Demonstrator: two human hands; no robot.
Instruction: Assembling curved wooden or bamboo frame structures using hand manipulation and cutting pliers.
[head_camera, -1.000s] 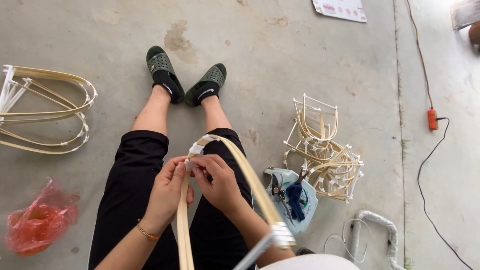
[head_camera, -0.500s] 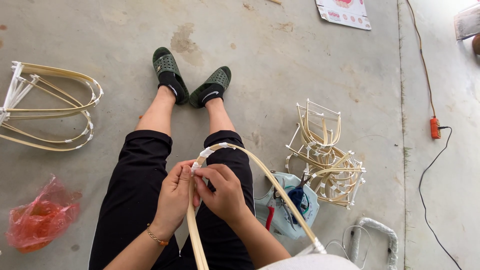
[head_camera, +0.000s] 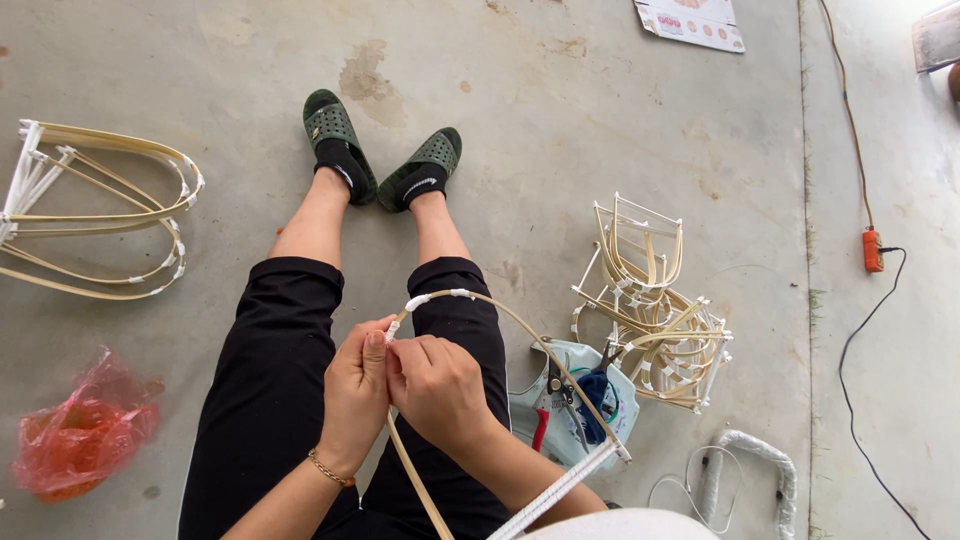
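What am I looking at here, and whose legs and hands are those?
The camera sits on a person's head and looks down, so you see that person's own legs stretched out on a grey concrete floor. The left hand and right hand are close together, pinching a bent cane strip that curves like a hoop and has white tape wrapped on it. On the person's left lies a big cane frame and a red plastic bag. On the right is a pile of smaller frames, a pale blue bag with cutters on top, and an orange cable.
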